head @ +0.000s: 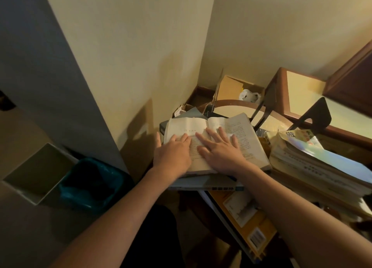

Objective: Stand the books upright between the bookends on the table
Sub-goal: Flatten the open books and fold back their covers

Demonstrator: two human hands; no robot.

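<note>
Pressing open paperback (227, 131) with flat left hand (173, 153) and right hand (221, 152); close squarely, then stand between bookends (315, 115).

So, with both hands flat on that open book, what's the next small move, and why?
Probably close the open book by folding one half over the other. It lies flat and spread, with the left hand and right hand pressing on its pages. While open, it likely can't stand upright between the black bookends beyond it.

open book (237, 127) cream, black print | bookend (317, 114) black | bin (90, 184) teal | envelope (241, 217) yellow
</note>
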